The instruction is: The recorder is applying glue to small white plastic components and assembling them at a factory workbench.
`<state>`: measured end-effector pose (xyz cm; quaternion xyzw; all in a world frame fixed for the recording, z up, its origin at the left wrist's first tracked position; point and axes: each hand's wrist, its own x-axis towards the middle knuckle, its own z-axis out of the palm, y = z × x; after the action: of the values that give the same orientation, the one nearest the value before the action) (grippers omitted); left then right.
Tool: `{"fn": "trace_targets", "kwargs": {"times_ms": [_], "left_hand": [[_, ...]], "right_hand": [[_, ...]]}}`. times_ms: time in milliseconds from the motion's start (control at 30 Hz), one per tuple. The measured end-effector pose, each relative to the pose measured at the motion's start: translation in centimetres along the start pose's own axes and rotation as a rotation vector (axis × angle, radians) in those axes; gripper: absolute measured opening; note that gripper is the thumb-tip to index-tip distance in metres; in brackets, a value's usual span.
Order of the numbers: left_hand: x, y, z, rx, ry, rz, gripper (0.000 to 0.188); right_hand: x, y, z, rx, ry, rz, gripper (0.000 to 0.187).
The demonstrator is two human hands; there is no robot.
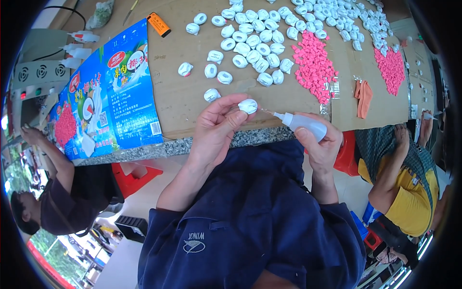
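My left hand (217, 126) pinches a small rounded white piece (248, 106) between thumb and fingers, above the table's front edge. My right hand (321, 147) is wrapped round a translucent white squeeze bottle (310, 126) with a thin nozzle. The nozzle tip points left at the white piece, a short gap away, and a fine strand seems to hang between them. Beyond my hands lie many similar white pieces (252, 55), several with a dark oval opening. To their right is a heap of small bright pink pieces (315, 67).
Cardboard (178, 106) covers the stone-edged table (192, 146). A blue printed carton sheet (139, 86) lies left, an orange box-shaped item (159, 25) behind it. An orange cloth (364, 98) and another pink heap (390, 71) lie right. Co-workers sit left (57, 192) and right (404, 188).
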<state>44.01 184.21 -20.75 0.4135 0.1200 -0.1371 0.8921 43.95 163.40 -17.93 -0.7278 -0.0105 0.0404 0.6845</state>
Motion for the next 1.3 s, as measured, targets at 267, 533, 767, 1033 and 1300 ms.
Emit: {"fn": "trace_targets", "kwargs": {"times_ms": [267, 533, 767, 1033, 1300], "left_hand": [[0.0, 0.0, 0.0, 0.002, 0.014, 0.012, 0.028], [0.0, -0.1, -0.3, -0.005, -0.001, 0.012, 0.028], [-0.4, -0.4, -0.5, 0.015, 0.005, 0.009, 0.028], [-0.7, -1.1, -0.2, 0.051, 0.030, -0.045, 0.029], [-0.4, -1.2, 0.5, 0.020, -0.042, -0.094, 0.029]], "right_hand": [[0.0, 0.0, 0.3, 0.049, -0.017, -0.009, 0.024], [0.1, 0.2, -0.2, 0.004, 0.009, 0.005, 0.029], [2.2, 2.1, 0.8, 0.103, 0.034, -0.043, 0.034], [2.9, 3.2, 1.3, -0.354, 0.084, -0.272, 0.033], [2.2, 2.7, -4.0, -0.785, 0.407, -0.207, 0.013]]}}
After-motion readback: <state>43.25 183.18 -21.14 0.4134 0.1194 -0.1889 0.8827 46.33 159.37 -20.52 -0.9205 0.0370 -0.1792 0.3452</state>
